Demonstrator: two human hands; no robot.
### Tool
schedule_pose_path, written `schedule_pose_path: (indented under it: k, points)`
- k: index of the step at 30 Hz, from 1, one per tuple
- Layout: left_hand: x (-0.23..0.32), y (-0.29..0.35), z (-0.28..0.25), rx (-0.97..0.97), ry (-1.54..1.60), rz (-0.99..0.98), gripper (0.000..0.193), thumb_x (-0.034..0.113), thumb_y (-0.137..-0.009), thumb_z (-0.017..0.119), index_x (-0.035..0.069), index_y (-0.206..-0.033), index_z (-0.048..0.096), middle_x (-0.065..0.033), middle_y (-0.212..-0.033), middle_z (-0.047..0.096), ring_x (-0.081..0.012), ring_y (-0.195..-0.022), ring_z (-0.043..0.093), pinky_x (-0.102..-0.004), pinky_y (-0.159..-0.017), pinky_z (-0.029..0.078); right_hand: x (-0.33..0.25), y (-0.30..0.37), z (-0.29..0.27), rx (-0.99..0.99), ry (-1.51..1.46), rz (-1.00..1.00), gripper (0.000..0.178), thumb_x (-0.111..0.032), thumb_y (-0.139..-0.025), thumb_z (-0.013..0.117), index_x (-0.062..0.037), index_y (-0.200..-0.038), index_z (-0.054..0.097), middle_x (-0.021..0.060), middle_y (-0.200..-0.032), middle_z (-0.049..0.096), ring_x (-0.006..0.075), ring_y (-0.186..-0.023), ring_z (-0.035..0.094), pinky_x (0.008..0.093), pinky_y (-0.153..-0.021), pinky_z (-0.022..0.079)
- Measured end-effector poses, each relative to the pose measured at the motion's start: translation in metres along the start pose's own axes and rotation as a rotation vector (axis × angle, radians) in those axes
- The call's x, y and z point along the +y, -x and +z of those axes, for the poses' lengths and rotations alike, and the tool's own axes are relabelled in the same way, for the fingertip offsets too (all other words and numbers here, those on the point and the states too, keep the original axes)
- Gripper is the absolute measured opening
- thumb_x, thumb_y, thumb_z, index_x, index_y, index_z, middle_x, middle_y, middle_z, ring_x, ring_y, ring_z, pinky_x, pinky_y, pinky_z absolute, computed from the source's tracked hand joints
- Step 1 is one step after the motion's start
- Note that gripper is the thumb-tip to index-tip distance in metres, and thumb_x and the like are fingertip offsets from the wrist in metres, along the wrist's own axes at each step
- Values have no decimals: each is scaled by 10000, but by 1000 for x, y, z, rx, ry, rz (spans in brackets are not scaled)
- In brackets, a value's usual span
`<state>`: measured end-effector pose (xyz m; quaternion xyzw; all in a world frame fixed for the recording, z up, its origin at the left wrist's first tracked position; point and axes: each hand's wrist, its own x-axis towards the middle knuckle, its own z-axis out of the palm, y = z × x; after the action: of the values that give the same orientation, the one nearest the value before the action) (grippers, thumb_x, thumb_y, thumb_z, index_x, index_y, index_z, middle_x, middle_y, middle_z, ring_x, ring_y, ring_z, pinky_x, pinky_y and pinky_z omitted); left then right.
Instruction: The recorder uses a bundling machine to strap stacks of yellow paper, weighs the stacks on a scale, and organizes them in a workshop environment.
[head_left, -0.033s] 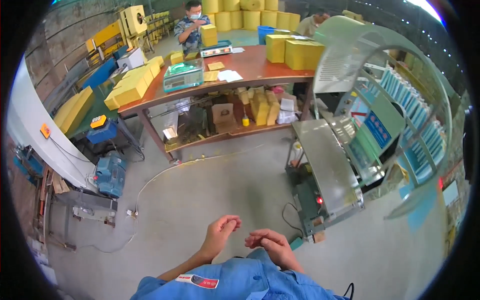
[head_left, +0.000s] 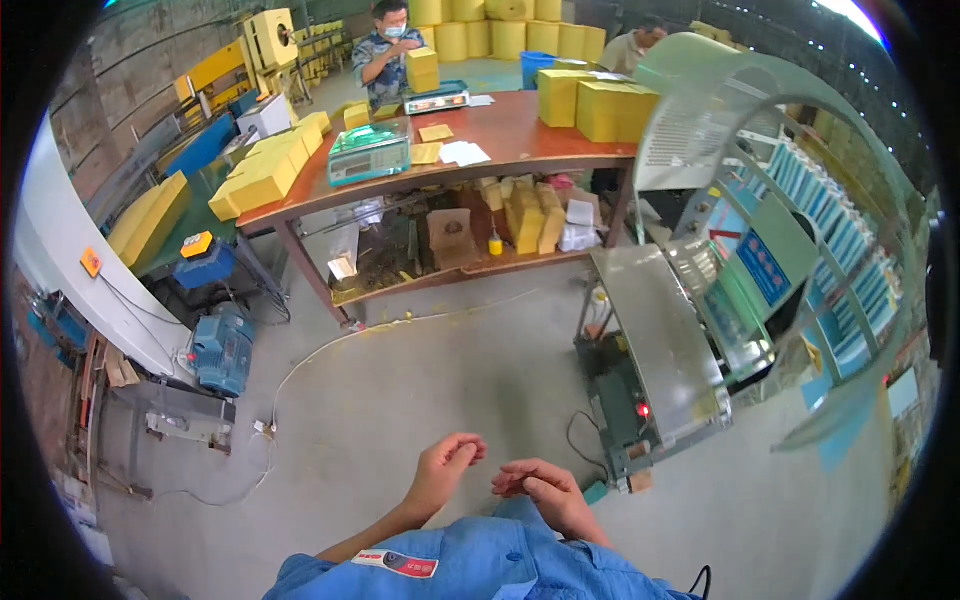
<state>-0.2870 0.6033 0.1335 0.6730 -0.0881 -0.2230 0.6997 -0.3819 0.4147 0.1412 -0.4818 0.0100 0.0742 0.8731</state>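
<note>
My left hand point(head_left: 446, 472) is in front of my body over the grey floor point(head_left: 440, 390), its fingers loosely bent and nothing seen in it. Close by on the right, a small gap away, my right hand point(head_left: 550, 496) is half curled with thumb and fingers apart, also without any object. Neither hand touches anything. Nearest to the right hand is the low metal-topped machine point(head_left: 665, 330), which has a small red light.
Ahead stands a red-brown table point(head_left: 520, 130) with yellow blocks point(head_left: 615, 110) and a scale point(head_left: 370, 152); a masked co-worker point(head_left: 388, 50) is behind it. A blue motor point(head_left: 222, 350) stands left. A cable point(head_left: 300, 355) crosses the floor. A clear curved cover point(head_left: 880, 300) rises right.
The table and machine sit slightly farther right in the picture. My hands keep nearly the same pose and place.
</note>
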Motion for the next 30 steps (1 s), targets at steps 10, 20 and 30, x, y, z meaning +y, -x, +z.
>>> schedule_pose_path:
  k: [10,20,30]
  points:
    - [36,-289,-25,23,-38,105,242,138,-975,539,-22,-1141,613,-79,-1026,685,-128,-973,636,-278,-858,510,-83,-264,-132,150,-7,96,304,-92,-965,452,52,-1204,574,158,-1084,652,248,-985,634,380,-905,496]
    - [112,-536,-122,270,-688,492,219,114,-891,617,4,-1078,643,-137,-999,682,-276,-904,668,-352,-813,525,-171,-527,-172,-53,221,80,313,-82,-954,455,48,-1212,576,153,-1047,664,256,-969,647,387,-872,507]
    - [134,-828,-208,99,-1385,761,456,116,-767,686,-26,-1190,588,-240,-1260,557,-381,-1194,513,-449,-1039,403,-183,-712,-189,149,86,77,291,-143,-973,502,24,-1194,589,134,-1033,673,212,-938,653,342,-850,513]
